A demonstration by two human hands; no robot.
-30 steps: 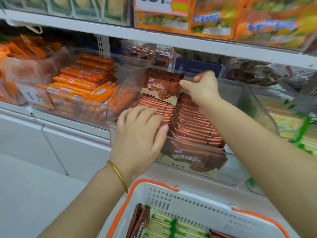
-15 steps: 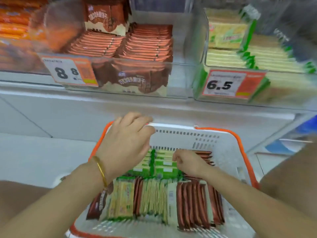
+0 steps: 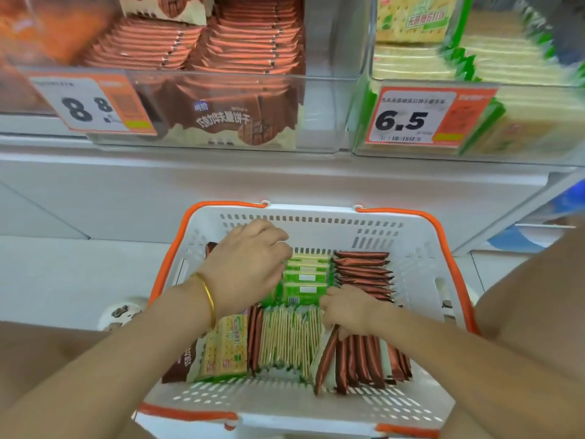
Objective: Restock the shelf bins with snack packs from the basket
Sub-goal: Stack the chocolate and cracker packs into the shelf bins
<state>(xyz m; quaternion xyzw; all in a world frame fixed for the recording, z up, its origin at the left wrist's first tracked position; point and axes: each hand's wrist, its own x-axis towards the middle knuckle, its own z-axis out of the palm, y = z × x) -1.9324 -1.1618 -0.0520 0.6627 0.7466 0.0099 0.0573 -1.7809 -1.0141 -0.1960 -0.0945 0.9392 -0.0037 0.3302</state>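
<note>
A white basket [image 3: 408,245] with orange handles sits below the shelf, filled with snack packs. A row of green cracker packs [image 3: 305,278] lies at its middle back, brown chocolate packs [image 3: 364,269] to the right, more brown packs [image 3: 361,359] standing at the front right, and pale cracker packs [image 3: 285,340] on edge at the front. My left hand [image 3: 247,267] curls around the left end of the green row. My right hand [image 3: 348,308] grips its near right corner. Above are the brown-pack bin [image 3: 323,115] and the green-cracker bin [image 3: 361,99].
Price tags reading 8.8 [image 3: 91,103] and 6.5 [image 3: 411,118] hang on the bin fronts. The white shelf ledge [image 3: 221,172] juts out between bins and basket. An orange-pack bin [image 3: 38,30] is at far left. My knees flank the basket.
Both hands left the brown-pack bin on the shelf and dropped into the basket as my view tilted down. The left hand then moved from the basket rim onto the green packs.
</note>
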